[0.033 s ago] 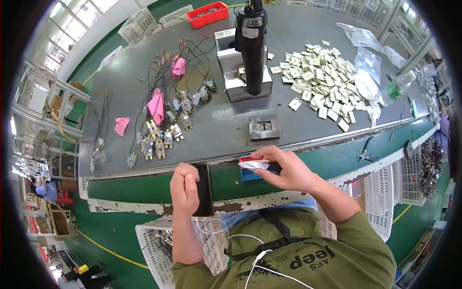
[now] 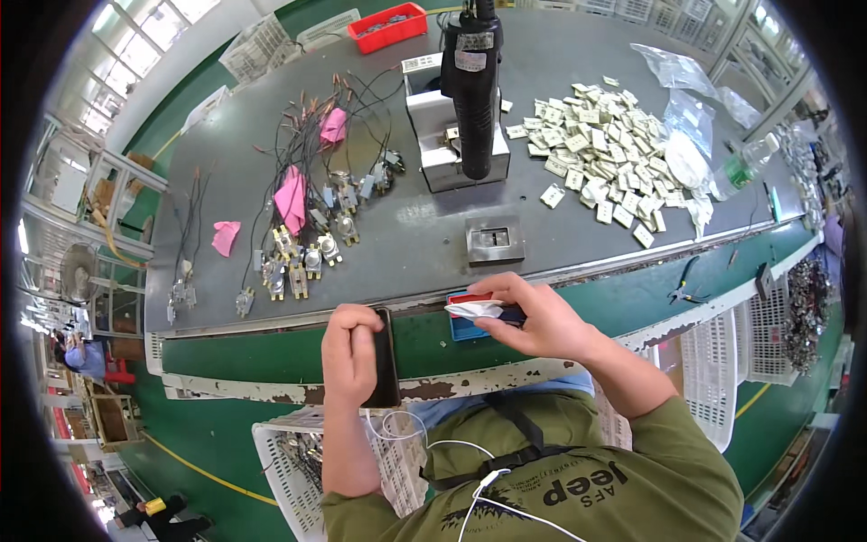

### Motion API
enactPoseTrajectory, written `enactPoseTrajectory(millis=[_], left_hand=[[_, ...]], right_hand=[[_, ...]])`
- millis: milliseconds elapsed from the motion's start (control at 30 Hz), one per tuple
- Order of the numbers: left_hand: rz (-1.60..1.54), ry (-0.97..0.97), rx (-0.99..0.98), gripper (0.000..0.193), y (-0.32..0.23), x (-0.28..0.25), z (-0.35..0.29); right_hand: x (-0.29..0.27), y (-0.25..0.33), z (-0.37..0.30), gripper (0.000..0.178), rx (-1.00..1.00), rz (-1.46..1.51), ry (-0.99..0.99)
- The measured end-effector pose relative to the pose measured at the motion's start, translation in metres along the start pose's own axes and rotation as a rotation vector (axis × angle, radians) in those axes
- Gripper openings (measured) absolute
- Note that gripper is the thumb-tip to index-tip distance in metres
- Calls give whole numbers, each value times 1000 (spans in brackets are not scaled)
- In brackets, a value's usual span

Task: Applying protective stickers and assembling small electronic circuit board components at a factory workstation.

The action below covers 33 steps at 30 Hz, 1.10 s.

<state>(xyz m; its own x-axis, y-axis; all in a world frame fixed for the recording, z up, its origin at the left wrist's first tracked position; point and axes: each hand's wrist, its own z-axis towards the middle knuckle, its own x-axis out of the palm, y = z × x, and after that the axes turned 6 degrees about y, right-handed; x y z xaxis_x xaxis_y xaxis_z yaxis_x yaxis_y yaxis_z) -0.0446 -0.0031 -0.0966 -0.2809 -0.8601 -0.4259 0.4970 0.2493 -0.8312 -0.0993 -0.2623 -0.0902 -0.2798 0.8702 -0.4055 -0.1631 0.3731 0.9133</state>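
Workshop with green floor [image 2: 208,425]; grey-topped bench [image 2: 411,221] with a green front ledge [image 2: 253,354].

Item under work: 1 crumpled white piece [image 2: 470,310], cloth or paper, located over 1 small blue rectangular box [image 2: 470,333] with red inside, on the ledge. The right hand [image 2: 542,318] is pinched, thumb and fingers closed on the white piece; 1 dark object beside it is partly covered and not identifiable. The left hand [image 2: 350,357] is curled into a loose fist at 1 flat black rectangular device [image 2: 387,361]; whether it grips the edge cannot be determined.

Step in hand, as judged: handling the white piece at the box. The next move would call for a light, steady pinch and keeping the box from sliding.

Outward count: 1 rectangular steel block [image 2: 495,254] with a central slot, directly beyond the box; 1 white-and-silver metal stand [image 2: 427,117] and, in front of it, 1 black cylindrical power tool [image 2: 474,117]. Left: 3 pink scraps [image 2: 291,203] and many metal assemblies with black wires [image 2: 298,275], overlapped, not countable. Right: 1 heap of cream rectangular pieces [image 2: 623,149], not countable; 1 clear plastic bottle [image 2: 748,166]; 1 pair of dark-handled pliers [image 2: 692,296]. Far edge: 1 red plastic bin [image 2: 390,38].
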Motion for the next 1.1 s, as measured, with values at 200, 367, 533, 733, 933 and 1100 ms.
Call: enactPoseTrajectory(millis=[200,367,533,733,933,1100], left_hand=[[243,155,166,26,-19,13,22],[356,232,224,39,-28,22,33],[370,266,178,41,-30,25,32],[391,276,146,38,-35,26,31],[366,263,146,38,-35,24,29],[390,265,143,38,-40,24,30]], right_hand=[[3,1,13,55,-20,-54,-3],[7,7,19,63,-43,-48,22],[11,7,21,68,-106,-94,-2],[12,11,20,73,-95,-158,-2],[13,11,20,73,-101,-160,8],[13,10,21,75,-137,-194,7]])
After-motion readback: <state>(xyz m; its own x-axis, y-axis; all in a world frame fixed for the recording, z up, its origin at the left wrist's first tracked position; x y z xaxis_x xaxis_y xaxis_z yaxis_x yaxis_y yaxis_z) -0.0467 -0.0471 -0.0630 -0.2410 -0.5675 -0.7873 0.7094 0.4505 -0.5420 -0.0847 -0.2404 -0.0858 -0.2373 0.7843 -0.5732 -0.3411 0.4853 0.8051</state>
